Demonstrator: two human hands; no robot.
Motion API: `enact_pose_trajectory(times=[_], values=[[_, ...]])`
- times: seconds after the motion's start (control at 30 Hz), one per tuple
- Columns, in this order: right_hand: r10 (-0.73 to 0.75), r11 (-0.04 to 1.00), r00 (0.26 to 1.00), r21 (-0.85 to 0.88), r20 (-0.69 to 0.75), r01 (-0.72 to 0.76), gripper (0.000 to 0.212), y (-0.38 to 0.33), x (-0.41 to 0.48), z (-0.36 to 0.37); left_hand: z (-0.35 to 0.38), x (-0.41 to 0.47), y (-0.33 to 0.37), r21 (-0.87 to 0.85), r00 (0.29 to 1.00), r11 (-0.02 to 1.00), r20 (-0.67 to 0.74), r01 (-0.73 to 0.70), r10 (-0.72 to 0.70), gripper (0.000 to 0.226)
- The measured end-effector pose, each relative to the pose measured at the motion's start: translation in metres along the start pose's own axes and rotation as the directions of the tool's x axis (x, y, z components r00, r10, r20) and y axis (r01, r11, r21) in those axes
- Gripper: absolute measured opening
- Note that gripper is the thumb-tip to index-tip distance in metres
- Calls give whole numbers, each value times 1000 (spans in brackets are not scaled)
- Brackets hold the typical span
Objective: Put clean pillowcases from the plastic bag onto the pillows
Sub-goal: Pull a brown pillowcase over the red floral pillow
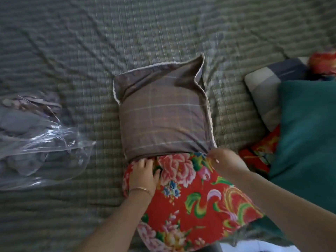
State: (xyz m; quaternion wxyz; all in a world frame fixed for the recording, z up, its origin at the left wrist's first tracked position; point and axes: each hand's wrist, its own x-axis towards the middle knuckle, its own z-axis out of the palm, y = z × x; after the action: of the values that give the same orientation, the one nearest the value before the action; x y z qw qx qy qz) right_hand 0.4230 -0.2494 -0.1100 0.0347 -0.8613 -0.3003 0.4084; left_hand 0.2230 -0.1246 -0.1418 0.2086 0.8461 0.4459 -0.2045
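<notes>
A red floral pillow [192,193] lies on the bed with its far half inside a grey-brown plaid pillowcase [163,113] edged in white lace. My left hand [143,173] lies on the pillow at the case's open edge, fingertips at or under the hem. My right hand [225,160] pinches the case's hem at the right corner. A clear plastic bag [36,140] holding more grey fabric lies to the left.
The bed is covered by a green-grey checked quilt [91,51]. At the right lie a teal cushion [307,139], a grey and navy pillow [269,88] and another red floral pillow [260,155] partly under them.
</notes>
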Motion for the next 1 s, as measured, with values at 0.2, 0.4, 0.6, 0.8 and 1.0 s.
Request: enact_pose_trajectory(times=[0.2, 0.4, 0.6, 0.8, 1.0], values=[[-189, 971, 981, -141, 37, 192, 34, -21, 36, 45, 10, 30, -9, -61, 986, 990, -100, 129, -135, 30], [-109, 952, 915, -225, 389, 209, 18, -33, 47, 56, 7, 52, -8, 13, 991, 991, 7, 136, -136, 31], [-47, 991, 937, -104, 345, 88, 31, -22, 32, 60, 0, 59, 7, 177, 980, 966, 18, 191, -197, 36], [-99, 964, 995, -250, -24, 90, 45, -48, 36, 60, -13, 44, 6, 125, 946, 979, -261, -162, 190, 37], [-229, 920, 952, -365, -203, 144, 28, -59, 46, 56, -16, 21, 11, 146, 843, 931, -396, -333, 364, 21]])
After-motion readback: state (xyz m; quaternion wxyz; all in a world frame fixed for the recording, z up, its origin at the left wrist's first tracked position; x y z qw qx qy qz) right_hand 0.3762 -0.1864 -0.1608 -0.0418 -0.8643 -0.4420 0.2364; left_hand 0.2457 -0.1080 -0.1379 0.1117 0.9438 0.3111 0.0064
